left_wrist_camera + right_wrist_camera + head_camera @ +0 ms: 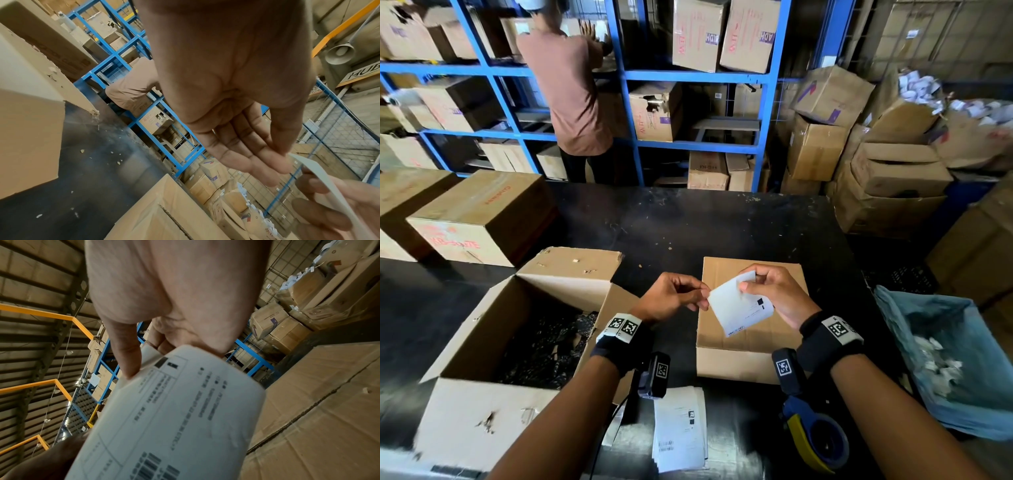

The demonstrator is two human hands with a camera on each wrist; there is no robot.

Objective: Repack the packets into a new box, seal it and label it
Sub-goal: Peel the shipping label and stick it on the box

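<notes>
I hold a white printed label (743,306) in both hands above a small closed cardboard box (750,359) in the middle of the black table. My left hand (702,295) pinches the label's left corner between thumb and fingers. My right hand (747,281) pinches its top edge. In the right wrist view the label (174,410) curls under my thumb, with the box top (312,418) beneath it. The left wrist view shows the label's edge (320,177). At the left stands an open box (482,407) with dark packets (544,342) inside.
A stack of printed labels (679,428) lies at the table's near edge beside a blue and yellow tape dispenser (815,437). A blue-lined waste bin (962,404) stands at the right. Closed cartons (479,216) sit far left. A person (571,85) works at the blue shelves.
</notes>
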